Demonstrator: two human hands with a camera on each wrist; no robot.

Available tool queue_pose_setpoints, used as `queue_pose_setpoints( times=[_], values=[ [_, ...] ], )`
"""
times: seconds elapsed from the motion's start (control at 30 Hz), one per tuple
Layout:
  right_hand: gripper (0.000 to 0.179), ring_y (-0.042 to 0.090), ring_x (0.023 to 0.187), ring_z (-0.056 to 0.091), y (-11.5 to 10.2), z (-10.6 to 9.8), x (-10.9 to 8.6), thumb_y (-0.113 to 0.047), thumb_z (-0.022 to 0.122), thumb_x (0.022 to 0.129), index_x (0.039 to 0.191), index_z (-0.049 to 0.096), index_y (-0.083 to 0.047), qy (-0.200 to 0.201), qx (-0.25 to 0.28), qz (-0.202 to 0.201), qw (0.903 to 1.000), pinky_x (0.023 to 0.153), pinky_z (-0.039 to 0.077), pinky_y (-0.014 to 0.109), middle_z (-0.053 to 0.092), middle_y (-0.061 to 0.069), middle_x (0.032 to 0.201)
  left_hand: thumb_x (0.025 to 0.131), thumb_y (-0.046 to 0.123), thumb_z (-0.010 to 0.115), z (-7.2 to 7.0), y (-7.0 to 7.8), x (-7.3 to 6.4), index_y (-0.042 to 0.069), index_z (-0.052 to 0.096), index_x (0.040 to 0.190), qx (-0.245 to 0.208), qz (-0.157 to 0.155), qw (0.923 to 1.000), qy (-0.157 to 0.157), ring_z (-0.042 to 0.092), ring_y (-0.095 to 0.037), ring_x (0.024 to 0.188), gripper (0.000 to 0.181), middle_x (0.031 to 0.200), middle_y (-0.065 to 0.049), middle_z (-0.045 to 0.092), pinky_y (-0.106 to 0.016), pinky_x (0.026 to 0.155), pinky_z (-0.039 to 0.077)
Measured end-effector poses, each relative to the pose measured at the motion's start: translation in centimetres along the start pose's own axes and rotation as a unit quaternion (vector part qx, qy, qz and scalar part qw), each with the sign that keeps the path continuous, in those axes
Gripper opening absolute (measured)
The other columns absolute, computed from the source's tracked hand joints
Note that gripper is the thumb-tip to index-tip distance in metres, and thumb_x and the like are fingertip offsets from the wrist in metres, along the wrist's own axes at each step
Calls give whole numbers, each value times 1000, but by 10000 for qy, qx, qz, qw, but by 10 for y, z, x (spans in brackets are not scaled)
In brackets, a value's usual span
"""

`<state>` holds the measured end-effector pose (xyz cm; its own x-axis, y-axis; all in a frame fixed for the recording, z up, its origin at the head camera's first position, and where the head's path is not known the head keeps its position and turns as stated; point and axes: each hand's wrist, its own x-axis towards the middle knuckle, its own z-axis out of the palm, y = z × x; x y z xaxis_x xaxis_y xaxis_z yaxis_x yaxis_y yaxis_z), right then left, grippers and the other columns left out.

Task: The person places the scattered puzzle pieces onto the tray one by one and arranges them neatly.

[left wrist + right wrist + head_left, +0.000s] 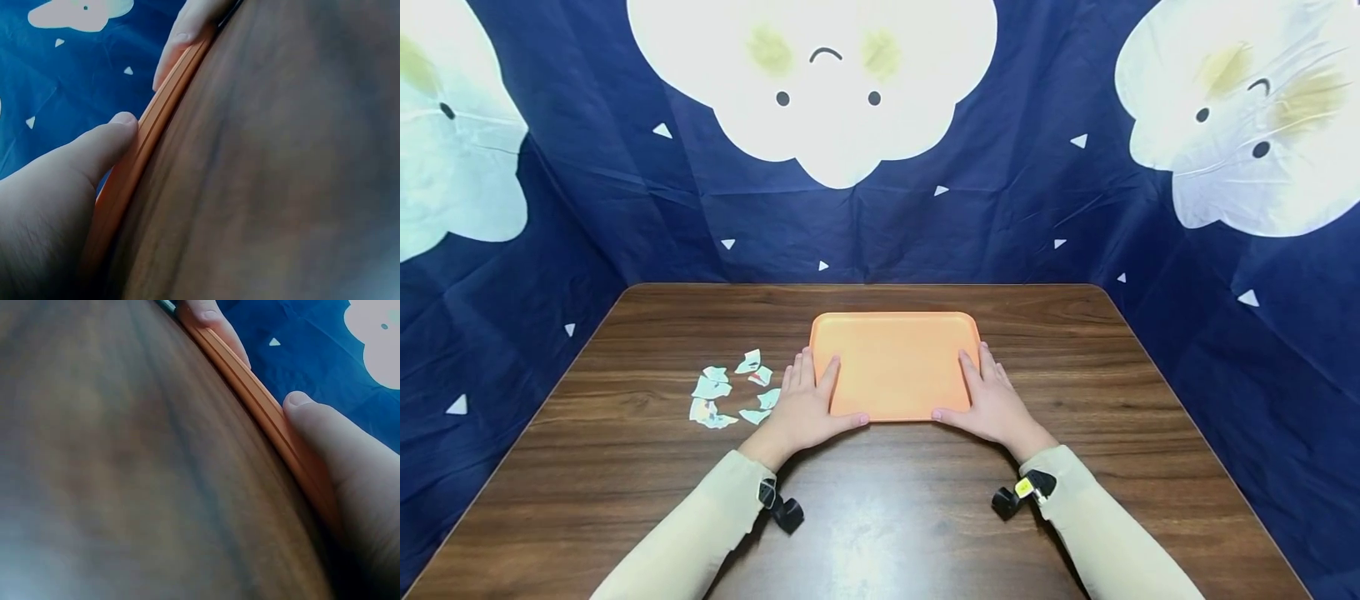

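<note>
An orange rectangular tray point(895, 367) lies on the wooden table in front of me. My left hand point(805, 410) rests at its left near corner, fingers spread and straight along the left side. My right hand point(996, 408) mirrors it at the right near corner. Both thumbs touch the near edge; in the left wrist view the left thumb point(115, 134) presses against the tray's rim point(150, 125). From the right wrist, the right thumb point(312, 419) likewise meets the rim point(262, 406). Neither hand curls around the tray.
Several pale torn-looking pieces point(711, 387), some with red marks, lie in a loose ring left of the tray, the nearest ones close beside my left hand. Dark blue cloth point(865, 225) with white clouds hangs behind and beside the wooden table point(1112, 400).
</note>
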<state>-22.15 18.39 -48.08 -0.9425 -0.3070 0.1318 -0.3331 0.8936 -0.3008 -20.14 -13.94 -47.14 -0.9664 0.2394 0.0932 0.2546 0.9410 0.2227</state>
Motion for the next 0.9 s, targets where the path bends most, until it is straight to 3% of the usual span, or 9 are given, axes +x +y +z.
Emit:
queue_pose_setpoints(
  times=[0.4,0.57,0.67,0.77,0.83,0.9],
  values=[
    [114,40,134,12,-10,-5,-26,-84,45,62,147,17,-13,-24,12,-63,10000,103,21,53,1,23,150,63,87,38,-2,10,-28,14,26,145,46,40,9998,214,3,-44,134,111,145,-33,3,-55,105,7],
    [113,39,134,13,-10,-4,-30,-83,48,62,147,19,-13,68,11,-40,10000,103,22,53,3,22,150,64,87,39,-1,10,-32,14,26,145,81,105,9996,266,6,-45,134,110,145,-33,6,-55,105,7],
    [113,40,134,14,-10,-3,-31,-84,48,62,147,19,-15,64,-3,11,10000,102,23,53,3,22,150,69,81,42,-4,2,-27,12,33,142,27,388,9964,756,24,-44,129,101,139,-31,26,-55,103,15],
    [113,41,133,15,-10,-2,-31,-83,49,62,147,19,-16,49,31,57,10000,101,24,55,3,21,150,77,67,50,-12,-13,-17,8,43,135,-166,607,9863,1527,42,-38,117,83,125,-23,47,-54,100,25],
    [112,42,133,15,-10,-3,-30,-83,49,62,147,19,-16,56,47,69,9999,101,24,55,3,21,150,80,56,54,-18,-26,-11,6,47,130,-365,596,9789,1918,47,-35,111,71,118,-17,52,-52,98,29],
    [112,41,133,15,-10,-4,-30,-82,50,62,147,20,-16,68,51,71,9999,101,24,55,3,21,150,82,48,55,-23,-40,-6,5,49,127,-495,484,9753,2096,47,-33,112,62,117,-16,53,-51,99,29]
  ],
)
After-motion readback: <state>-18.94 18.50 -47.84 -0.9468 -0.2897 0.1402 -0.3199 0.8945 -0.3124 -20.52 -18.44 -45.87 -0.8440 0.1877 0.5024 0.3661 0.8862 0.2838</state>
